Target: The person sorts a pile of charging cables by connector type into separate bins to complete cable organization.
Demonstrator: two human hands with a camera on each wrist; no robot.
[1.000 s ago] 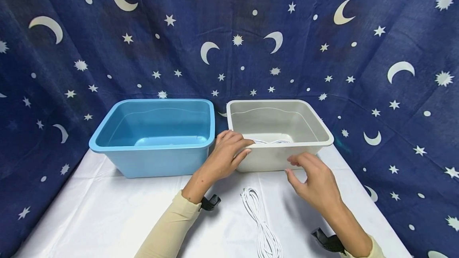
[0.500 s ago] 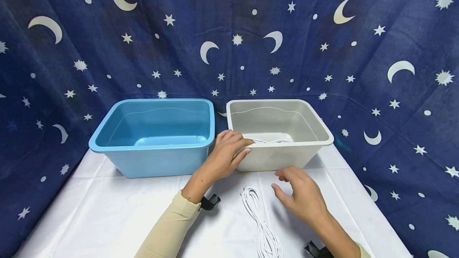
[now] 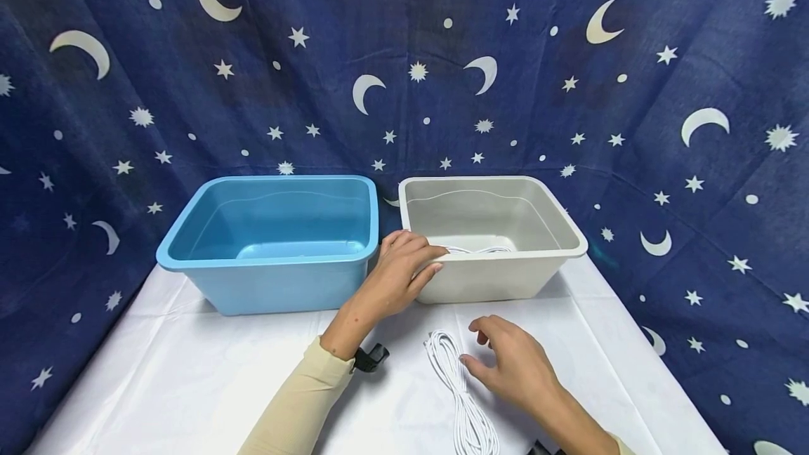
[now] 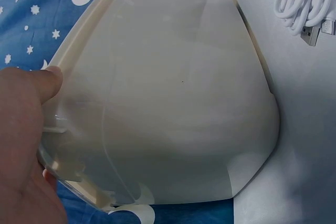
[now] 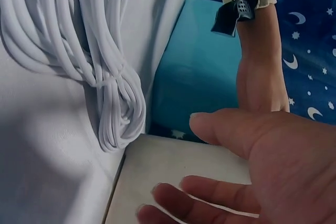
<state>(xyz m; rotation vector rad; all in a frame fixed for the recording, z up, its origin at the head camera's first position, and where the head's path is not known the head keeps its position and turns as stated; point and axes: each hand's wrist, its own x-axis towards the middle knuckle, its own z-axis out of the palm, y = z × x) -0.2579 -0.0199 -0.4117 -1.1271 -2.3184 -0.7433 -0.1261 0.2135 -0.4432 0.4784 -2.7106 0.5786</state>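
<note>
My left hand [image 3: 399, 274] grips the near left corner rim of a grey plastic bin [image 3: 499, 278]; in the left wrist view the thumb [image 4: 50, 81] lies along the rim. A coiled white USB cable [image 3: 470, 418] lies on the white cloth in front of the bin, its metal plug [image 4: 310, 35] showing in the left wrist view. Just right of the coil hovers my right hand [image 3: 515, 365], holding nothing, thumb and fingers spread apart. The right wrist view has the thumb and fingers beside the bundled cable [image 5: 118, 93].
To the left stands a blue plastic bin [image 3: 272, 286]. More white cable [image 3: 489, 250] shows inside the grey bin, partly hidden by its front wall. Behind both bins hangs a dark blue curtain [image 3: 417, 20] with moons and stars.
My right hand has come down and left, from in front of the grey bin to beside the coiled cable. The left hand has stayed on the rim.
</note>
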